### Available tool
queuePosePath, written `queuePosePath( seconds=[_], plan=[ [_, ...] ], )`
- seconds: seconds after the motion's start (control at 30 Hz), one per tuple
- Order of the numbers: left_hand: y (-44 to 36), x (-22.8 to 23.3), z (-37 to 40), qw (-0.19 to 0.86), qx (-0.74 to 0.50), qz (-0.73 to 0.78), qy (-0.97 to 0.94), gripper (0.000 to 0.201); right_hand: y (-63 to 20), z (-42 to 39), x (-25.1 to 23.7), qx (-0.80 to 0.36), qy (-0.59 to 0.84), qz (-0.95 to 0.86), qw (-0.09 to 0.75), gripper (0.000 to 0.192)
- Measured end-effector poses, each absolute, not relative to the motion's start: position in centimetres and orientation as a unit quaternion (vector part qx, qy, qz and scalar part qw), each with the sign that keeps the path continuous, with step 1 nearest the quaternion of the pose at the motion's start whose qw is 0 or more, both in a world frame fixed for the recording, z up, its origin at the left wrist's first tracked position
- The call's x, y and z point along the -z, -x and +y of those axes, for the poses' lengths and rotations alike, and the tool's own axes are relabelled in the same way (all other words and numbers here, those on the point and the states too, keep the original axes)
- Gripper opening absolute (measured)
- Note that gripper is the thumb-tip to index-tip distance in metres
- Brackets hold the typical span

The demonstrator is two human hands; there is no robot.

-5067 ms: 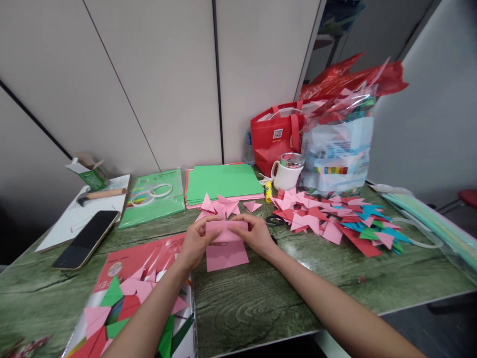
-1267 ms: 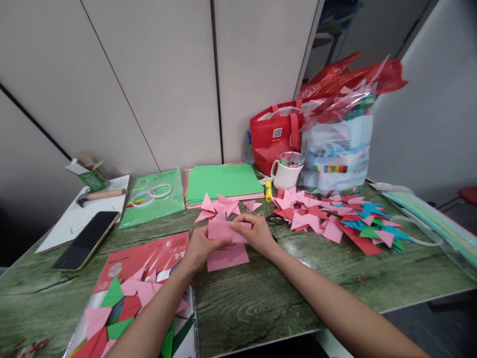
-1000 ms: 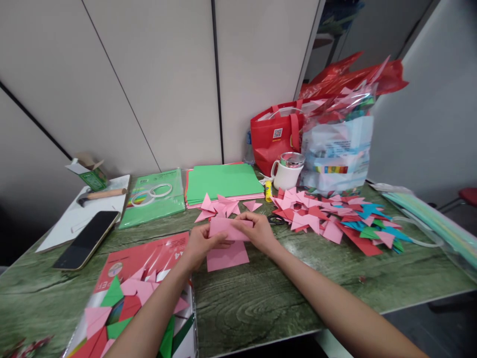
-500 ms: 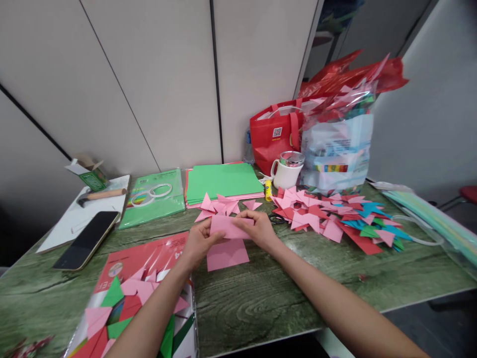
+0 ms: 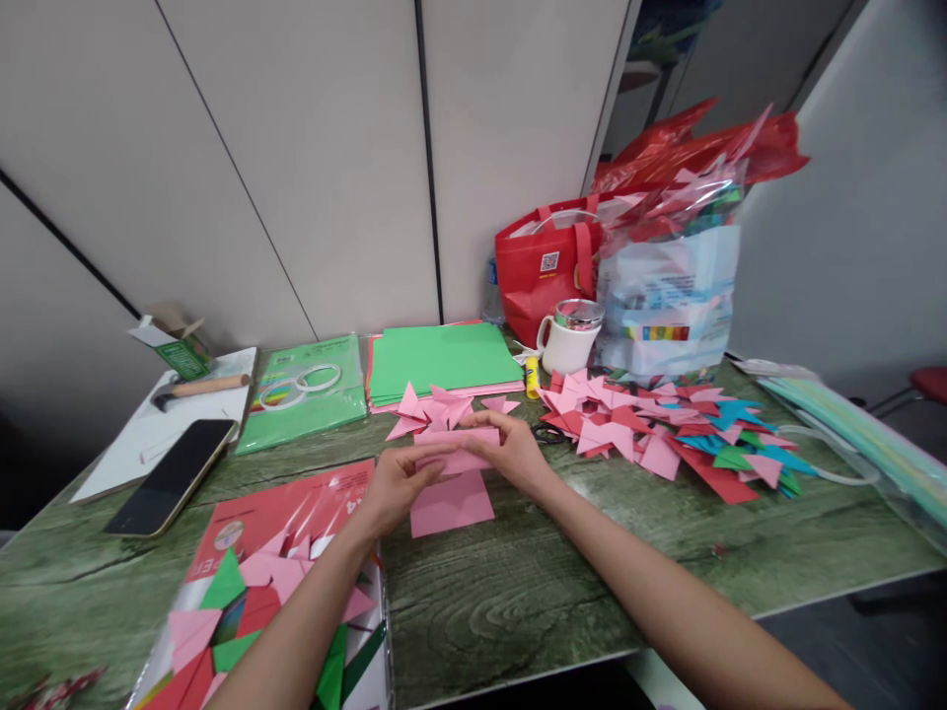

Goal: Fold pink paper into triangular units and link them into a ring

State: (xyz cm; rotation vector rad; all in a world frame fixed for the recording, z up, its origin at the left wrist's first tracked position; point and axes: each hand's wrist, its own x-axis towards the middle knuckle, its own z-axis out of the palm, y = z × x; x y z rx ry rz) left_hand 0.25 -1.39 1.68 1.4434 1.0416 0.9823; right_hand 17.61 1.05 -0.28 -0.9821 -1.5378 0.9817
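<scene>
I hold a pink paper strip point(image 5: 460, 456) just above the counter point(image 5: 518, 592), my left hand point(image 5: 396, 483) under its near left end and my right hand point(image 5: 510, 454) over its right end. The fingers of both hands are clamped on it, thumbs on top. As I judge it, the fold goes well if I line the edges up first, keep both ends pinched so nothing slips, then run a fingertip along the crease from the middle outward. Below my hands lies one flat pink sheet point(image 5: 451, 505), touching the counter.

Counting: one folded strip in hand, one loose pink sheet, one green paper stack point(image 5: 440, 360), one white mug point(image 5: 571, 340), one yellow glue stick point(image 5: 531, 378), one phone point(image 5: 172, 475), one hammer point(image 5: 198, 388), two tape rings point(image 5: 303, 383). The small pink folded pieces point(image 5: 433, 409) behind my hands and the big mixed pile point(image 5: 666, 434) to my right overlap too much to count.
</scene>
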Motion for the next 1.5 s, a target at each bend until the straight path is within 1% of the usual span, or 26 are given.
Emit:
queuePosePath(
  seconds=[0.07,0.13,0.23,0.4,0.47,0.6,0.77,1.0,1.17,1.23,1.37,1.43,1.5],
  plan=[
    [-0.1,-1.4,-1.2,0.506,-0.428,0.446,-0.602,0.028,-17.6,1.0,0.4,-0.44,0.395,-0.63,0.503,0.04],
    [0.0,-1.3,-1.1,0.487,-0.435,0.456,-0.605,0.029,-17.5,0.9,0.4,-0.454,0.389,-0.632,0.493,0.052],
    [0.2,-1.2,-1.0,0.468,-0.432,0.458,-0.62,0.029,-17.4,0.7,0.4,-0.445,0.398,-0.631,0.496,0.058],
    [0.3,-1.0,-1.0,0.413,-0.416,0.477,-0.655,0.026,-17.2,0.6,0.4,-0.511,0.384,-0.595,0.486,0.06],
    [0.3,-0.9,-1.0,0.407,-0.417,0.485,-0.652,0.025,-17.2,0.5,0.3,-0.52,0.376,-0.591,0.488,0.059],
    [0.0,-0.8,-1.0,0.422,-0.432,0.494,-0.625,0.025,-17.1,0.5,0.3,-0.515,0.375,-0.594,0.491,0.055],
    [-0.1,-1.0,-1.1,0.434,-0.448,0.483,-0.615,0.024,-17.0,0.6,0.5,-0.538,0.364,-0.571,0.501,0.054],
    [-0.3,-1.6,-1.4,0.448,-0.46,0.482,-0.596,0.025,-16.7,0.6,0.7,-0.562,0.377,-0.53,0.511,0.047],
    [-0.3,-1.1,-1.2,0.468,-0.467,0.493,-0.566,0.027,-16.5,0.7,1.3,-0.529,0.377,-0.508,0.567,0.053],
    [-0.2,-0.7,-1.0,0.461,-0.475,0.499,-0.559,0.027,-16.6,0.8,1.5,-0.496,0.372,-0.532,0.576,0.046],
    [0.0,-0.5,-0.8,0.456,-0.483,0.504,-0.552,0.028,-16.7,0.6,1.5,-0.419,0.381,-0.624,0.539,0.023],
    [-0.1,-0.6,-0.8,0.446,-0.481,0.511,-0.555,0.028,-16.7,0.4,1.4,-0.387,0.394,-0.645,0.529,0.017],
    [-0.2,-0.8,-1.0,0.423,-0.473,0.522,-0.571,0.027,-16.5,0.1,1.3,-0.357,0.408,-0.654,0.528,0.016]
  ],
)
